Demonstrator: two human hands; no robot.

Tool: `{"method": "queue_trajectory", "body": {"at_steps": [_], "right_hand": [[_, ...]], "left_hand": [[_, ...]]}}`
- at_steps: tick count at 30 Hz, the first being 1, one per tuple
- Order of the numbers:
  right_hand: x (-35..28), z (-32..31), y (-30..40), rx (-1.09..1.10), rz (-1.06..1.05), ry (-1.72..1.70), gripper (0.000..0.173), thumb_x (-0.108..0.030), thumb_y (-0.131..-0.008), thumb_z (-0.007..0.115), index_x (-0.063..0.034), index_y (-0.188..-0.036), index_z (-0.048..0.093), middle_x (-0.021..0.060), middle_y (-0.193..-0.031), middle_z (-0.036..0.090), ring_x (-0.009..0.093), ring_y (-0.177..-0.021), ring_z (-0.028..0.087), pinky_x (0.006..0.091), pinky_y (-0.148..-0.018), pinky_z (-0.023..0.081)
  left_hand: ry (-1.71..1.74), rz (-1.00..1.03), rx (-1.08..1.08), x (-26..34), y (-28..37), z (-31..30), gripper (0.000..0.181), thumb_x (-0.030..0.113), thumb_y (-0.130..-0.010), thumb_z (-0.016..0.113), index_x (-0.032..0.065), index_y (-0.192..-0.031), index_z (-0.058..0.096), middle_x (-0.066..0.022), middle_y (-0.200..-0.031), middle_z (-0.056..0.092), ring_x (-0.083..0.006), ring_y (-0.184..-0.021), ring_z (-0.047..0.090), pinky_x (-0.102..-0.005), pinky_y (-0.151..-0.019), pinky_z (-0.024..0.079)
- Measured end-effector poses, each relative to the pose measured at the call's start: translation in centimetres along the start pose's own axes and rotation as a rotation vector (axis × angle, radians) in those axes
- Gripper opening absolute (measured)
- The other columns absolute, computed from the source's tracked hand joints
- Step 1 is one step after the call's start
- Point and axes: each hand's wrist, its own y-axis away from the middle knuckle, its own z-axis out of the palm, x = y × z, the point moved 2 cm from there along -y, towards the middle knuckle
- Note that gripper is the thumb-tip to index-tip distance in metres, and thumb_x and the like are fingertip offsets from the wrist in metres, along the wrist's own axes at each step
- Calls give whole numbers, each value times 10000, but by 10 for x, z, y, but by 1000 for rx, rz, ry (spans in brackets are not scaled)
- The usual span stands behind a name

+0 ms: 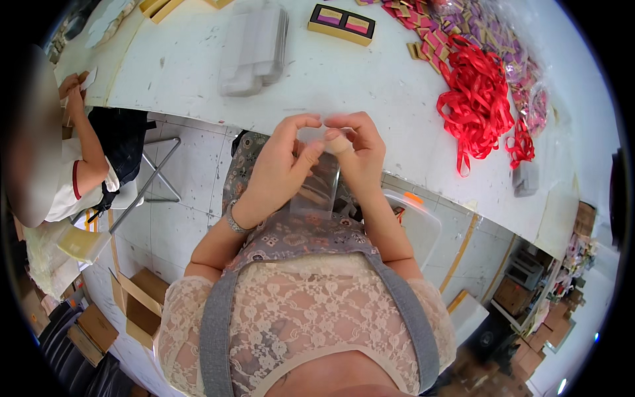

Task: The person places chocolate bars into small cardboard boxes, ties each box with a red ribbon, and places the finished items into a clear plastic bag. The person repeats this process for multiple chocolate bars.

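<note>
A clear plastic box or sleeve point(317, 191) is held between my two hands over my lap, just in front of the table edge. My left hand point(285, 161) grips its upper left side, thumb in front and fingers behind. On the other side, my right hand point(362, 149) pinches the top end, with a tan wrap around the thumb. The fingers partly hide the top of the plastic. Beyond my hands, a stack of flat clear plastic sleeves point(253, 49) lies on the white table point(337, 84). A gold box point(341, 25) with a black insert holds two small wrapped pieces.
A heap of red ribbon loops point(474, 104) lies on the right, beside a pile of small pink, purple and gold packets point(431, 44). A clear plastic bin point(421, 223) stands below the table edge. Another person's hands point(74, 87) work at the left, near a folding stool point(158, 168).
</note>
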Motion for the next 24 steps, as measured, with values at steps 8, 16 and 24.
{"method": "queue_trajectory", "body": {"at_steps": [8, 16, 24], "right_hand": [[-21, -11, -18, -163, 453, -190, 128, -65, -807, 686, -10, -919, 657, 25, -919, 638, 98, -880, 587, 249, -747, 493], [-20, -15, -21, -223, 383, -95, 129, -55, -819, 663, 3, -933, 662, 36, -894, 652, 102, -846, 601, 260, -739, 502], [-25, -14, -26, -116, 528, -194, 125, -72, -820, 670, 9, -915, 659, 52, -908, 653, 111, -850, 604, 263, -724, 510]], "left_hand": [[6, 215, 119, 1, 14, 5, 425, 170, -885, 643, 33, -1225, 427, -102, -1325, 493, -160, -760, 620, -253, -610, 516], [-123, 158, 33, 0, 10, -1, 460, 106, -903, 599, 25, -1309, 399, -110, -1284, 471, -142, -817, 616, -237, -635, 511], [-127, 230, 63, 5, 11, 1, 486, 139, -878, 640, 51, -1301, 420, -131, -1267, 481, -181, -789, 635, -265, -619, 526]]}}
